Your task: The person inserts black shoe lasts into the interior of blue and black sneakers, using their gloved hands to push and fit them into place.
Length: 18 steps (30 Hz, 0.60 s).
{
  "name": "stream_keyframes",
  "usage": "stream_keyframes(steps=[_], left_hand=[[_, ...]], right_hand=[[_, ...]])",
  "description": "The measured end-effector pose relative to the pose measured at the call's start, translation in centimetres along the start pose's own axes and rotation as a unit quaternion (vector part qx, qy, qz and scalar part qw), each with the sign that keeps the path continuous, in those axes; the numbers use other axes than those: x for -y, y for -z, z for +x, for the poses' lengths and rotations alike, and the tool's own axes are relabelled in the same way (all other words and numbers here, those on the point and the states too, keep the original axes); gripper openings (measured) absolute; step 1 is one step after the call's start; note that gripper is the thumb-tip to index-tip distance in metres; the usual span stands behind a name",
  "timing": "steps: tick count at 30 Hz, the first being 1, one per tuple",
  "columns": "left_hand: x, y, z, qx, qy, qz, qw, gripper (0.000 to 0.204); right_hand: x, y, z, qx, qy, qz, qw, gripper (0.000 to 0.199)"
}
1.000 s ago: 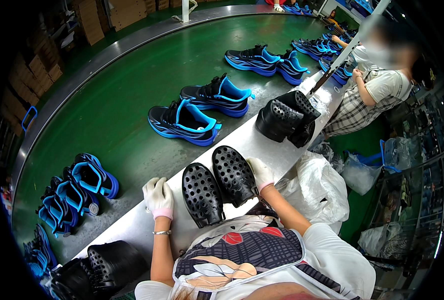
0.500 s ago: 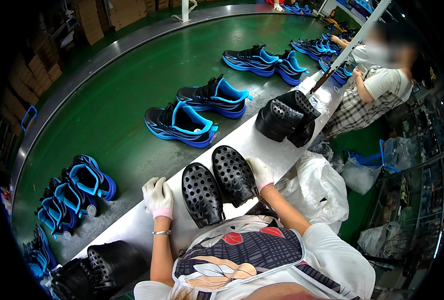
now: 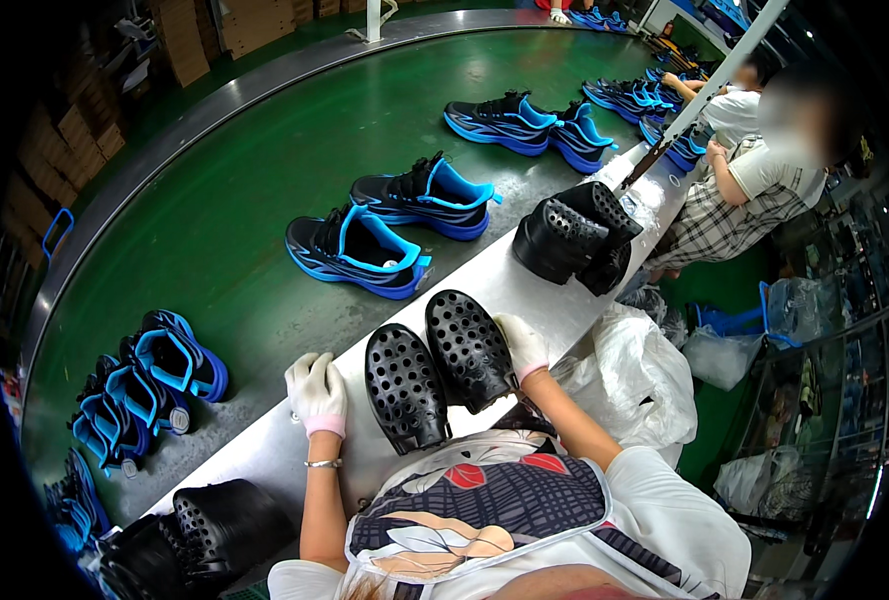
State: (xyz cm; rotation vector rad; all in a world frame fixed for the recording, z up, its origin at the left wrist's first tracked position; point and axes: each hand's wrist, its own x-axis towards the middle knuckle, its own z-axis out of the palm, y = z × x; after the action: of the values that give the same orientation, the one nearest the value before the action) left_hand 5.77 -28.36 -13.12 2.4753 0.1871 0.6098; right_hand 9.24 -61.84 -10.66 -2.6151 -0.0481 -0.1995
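Note:
Two black clog-like shoe shapes [image 3: 405,385] [image 3: 469,350], their tops full of round holes, stand side by side on a shiny metal ledge [image 3: 354,450] in front of me. My left hand [image 3: 316,395], in a white glove with a pink cuff, rests on the ledge left of the pair, apart from it. Its fingers are bent a little and spread, with nothing seen in them. My gloved right hand [image 3: 524,347] lies close against the outer side of the right shape. Its fingers look stretched out but are partly hidden there. Past the ledge, black-and-blue sneakers [image 3: 357,250] stand on a green belt [image 3: 214,230].
More black perforated shapes stand at the right [image 3: 562,238] and lower left [image 3: 224,525]. Further sneakers [image 3: 179,352] sit on the belt's left. A slanting white pole [image 3: 704,90] rises near a co-worker in a checked apron [image 3: 724,220]. White plastic bags [image 3: 636,375] hang at my right.
The sneakers on the belt have shifted slightly to the left. The co-worker's head has moved a little to the right. Both my hands and the black shapes stay in place.

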Motion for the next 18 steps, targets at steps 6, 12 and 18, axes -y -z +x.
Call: stream_keyframes(steps=[6,12,18], left_hand=[[0.05,0.02,-0.03,0.0,0.0,0.004,1.0,0.016],[-0.1,-0.04,-0.01,-0.006,0.0,0.002,1.0,0.016],[-0.14,-0.03,0.02,-0.008,-0.002,0.001,1.0,0.016]], right_hand=[[0.03,-0.14,0.01,-0.005,0.0,0.006,1.0,0.025],[0.1,-0.04,0.15,0.009,0.003,-0.01,1.0,0.024],[-0.04,-0.4,0.17,-0.027,-0.002,0.033,0.999,0.024]])
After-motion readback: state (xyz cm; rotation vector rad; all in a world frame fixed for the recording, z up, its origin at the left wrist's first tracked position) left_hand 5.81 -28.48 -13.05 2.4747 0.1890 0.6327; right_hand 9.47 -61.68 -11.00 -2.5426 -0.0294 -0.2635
